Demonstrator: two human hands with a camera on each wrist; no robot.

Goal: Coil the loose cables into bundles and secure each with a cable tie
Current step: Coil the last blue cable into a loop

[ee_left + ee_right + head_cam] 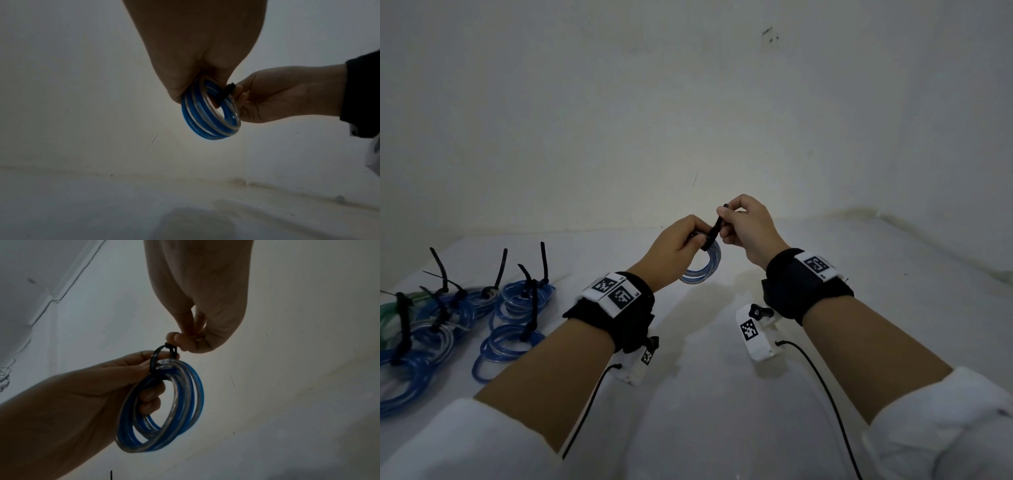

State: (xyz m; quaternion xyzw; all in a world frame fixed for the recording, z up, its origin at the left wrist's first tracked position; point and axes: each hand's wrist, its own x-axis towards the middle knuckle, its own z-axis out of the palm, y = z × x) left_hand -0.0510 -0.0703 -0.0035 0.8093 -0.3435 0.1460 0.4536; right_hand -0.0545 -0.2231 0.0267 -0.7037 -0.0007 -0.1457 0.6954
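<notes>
Above a white table [705, 394], a left hand [674, 248] grips a blue-and-clear coiled cable [703, 265] while the right hand [748, 226] pinches the black cable tie [714, 231] looped round it; tied bundles [465, 318] lie at left

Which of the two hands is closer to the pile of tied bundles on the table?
Left. The left hand is raised to the right of the tied bundles; the right hand is farther right.

Bare test setup, not a home: white-covered table [705, 394] against blank scuffed wall [688, 102], tied cable bundles [517, 308] stacked left.
</notes>
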